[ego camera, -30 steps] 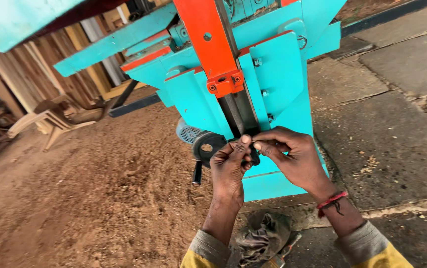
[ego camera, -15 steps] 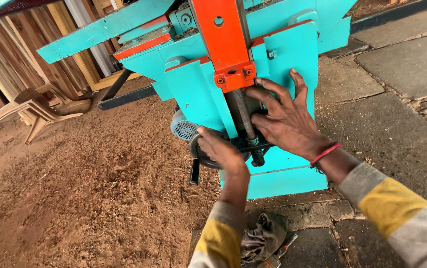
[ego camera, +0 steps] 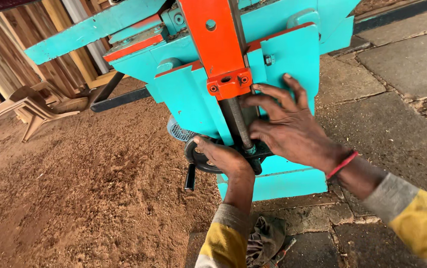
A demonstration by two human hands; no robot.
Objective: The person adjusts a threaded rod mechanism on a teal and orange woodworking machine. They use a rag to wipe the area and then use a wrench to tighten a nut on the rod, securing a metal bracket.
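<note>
Left hand (ego camera: 223, 158) curled over rim of black handwheel (ego camera: 199, 160), at foot of turquoise woodworking machine (ego camera: 283, 64). Right hand (ego camera: 288, 126) spread flat on machine's front panel, fingers beside threaded screw rod (ego camera: 239, 121) under orange bracket (ego camera: 229, 83). Sawdust (ego camera: 84, 188) covers ground to left; stone paving (ego camera: 407, 64) right. Plastic chair (ego camera: 29, 106) lies tipped near stacked planks (ego camera: 4, 44)

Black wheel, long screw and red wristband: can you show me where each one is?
black handwheel (ego camera: 197, 160), head view, on its left rim.
threaded screw rod (ego camera: 238, 121), head view, on its middle.
red wristband (ego camera: 342, 164), head view, on the band's middle.
</note>
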